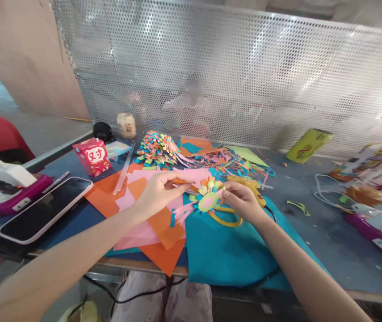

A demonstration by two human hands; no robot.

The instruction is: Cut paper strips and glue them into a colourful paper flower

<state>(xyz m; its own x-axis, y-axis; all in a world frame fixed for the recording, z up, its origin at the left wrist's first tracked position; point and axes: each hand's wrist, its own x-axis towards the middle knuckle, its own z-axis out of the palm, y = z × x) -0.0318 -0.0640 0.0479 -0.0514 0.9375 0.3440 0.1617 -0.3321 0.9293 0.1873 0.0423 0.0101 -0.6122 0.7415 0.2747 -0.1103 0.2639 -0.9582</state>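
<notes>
Head view, seated at table [311,188]; both forearms reach in from the lower edge.

Left hand [159,190]: fingers pinched closed on an orange paper strip [181,182], held just above the paper sheets; strip tip points toward the paper flower.

Right hand [242,199]: fingers closed on the right edge of the paper flower [208,199]; flower has a pale green centre with green, orange and blue petal tabs around it, pink and blue strips trailing to the lower left; it is held between the two hands, over the teal sheet [231,250] and beside the orange sheet [164,232].

Yellow scissors [226,219] lie on the teal sheet, just below the flower and partly under the right hand; whether the hand touches them, cannot tell.

Pink sheet [133,237] lies among the orange ones, under the left wrist.

Behind the hands: a finished multicoloured paper flower [157,147], with a litter of cut strips to its right.

Left side of table: phone [45,210] face up, screen dark; red carton [92,155] behind it; magenta device [13,197] with white plug at far left.

Far right: yellow-green tube [308,145] lying tilted; white cable [325,192] near it.

Perforated metal screen [244,76] stands along the far edge of the table; a person sits behind it, blurred.
</notes>
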